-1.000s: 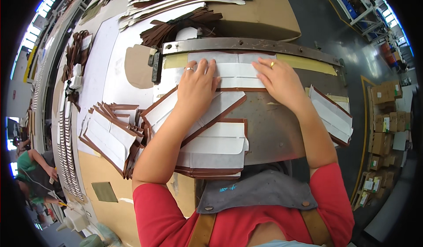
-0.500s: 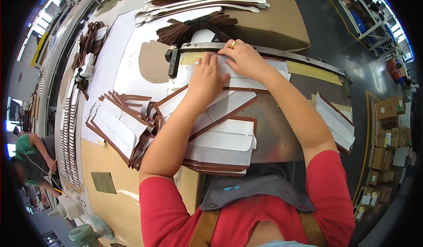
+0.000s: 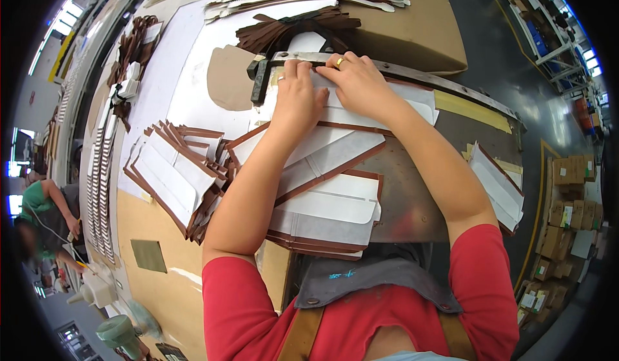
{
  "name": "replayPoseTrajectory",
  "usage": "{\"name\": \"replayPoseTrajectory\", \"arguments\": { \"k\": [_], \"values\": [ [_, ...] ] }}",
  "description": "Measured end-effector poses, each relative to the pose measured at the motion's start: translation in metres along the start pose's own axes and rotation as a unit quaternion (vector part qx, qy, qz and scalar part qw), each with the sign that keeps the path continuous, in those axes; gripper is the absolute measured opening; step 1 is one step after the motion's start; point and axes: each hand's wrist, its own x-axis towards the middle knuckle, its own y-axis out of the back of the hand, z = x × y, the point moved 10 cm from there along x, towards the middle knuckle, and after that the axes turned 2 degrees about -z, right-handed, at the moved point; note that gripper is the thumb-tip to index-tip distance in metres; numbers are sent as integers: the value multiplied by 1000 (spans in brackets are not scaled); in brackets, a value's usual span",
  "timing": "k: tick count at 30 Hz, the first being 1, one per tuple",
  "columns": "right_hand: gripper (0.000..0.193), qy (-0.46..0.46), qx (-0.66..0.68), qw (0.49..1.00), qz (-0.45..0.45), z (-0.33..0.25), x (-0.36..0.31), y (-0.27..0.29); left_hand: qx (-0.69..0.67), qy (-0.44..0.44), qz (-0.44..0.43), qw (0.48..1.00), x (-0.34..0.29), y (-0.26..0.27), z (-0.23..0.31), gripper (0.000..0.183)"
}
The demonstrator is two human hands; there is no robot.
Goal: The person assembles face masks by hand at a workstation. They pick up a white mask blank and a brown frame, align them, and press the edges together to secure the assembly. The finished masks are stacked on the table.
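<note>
We see a broad bench [image 3: 187, 290], its tan stretch bare near the person and a white sheet [image 3: 193, 93] covering much of its left side. A bundle of brown strips [image 3: 284, 33] lies towards the back, beside a cardboard box [image 3: 429, 29]. Past the grey floor [image 3: 480, 51] on the right, we make out shelving [image 3: 548, 42] and stacked cartons [image 3: 570, 167]; at far left, we see a co-worker's green top [image 3: 39, 196]. Nearer, a steel plate [image 3: 412, 196] with a long metal bar [image 3: 445, 85] at its far edge bears several brown-edged pieces, and a fanned pile [image 3: 171, 174] of similar ones sits to its left. The white panel [image 3: 345, 118] lies beneath both hands, just in front of the bar. We find the left hand [image 3: 298, 100] laid on it, fingers nearly straight, thumb spread, grasping nothing visible. The right hand [image 3: 360, 87] is partly curled, fingertips by the bar; we cannot tell whether it pinches the panel's edge.
</note>
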Motion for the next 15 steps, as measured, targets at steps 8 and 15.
{"name": "replayPoseTrajectory", "arguments": {
  "k": [8, 15],
  "values": [
    [26, 11, -29, 999, 13, 12, -12, 9, 136, -70, -15, 988, -3, -12, 11, 37],
    [12, -18, -85, 996, -6, 34, -48, 29, 188, -60, -23, 980, -5, -9, 17, 36]
  ]
}}
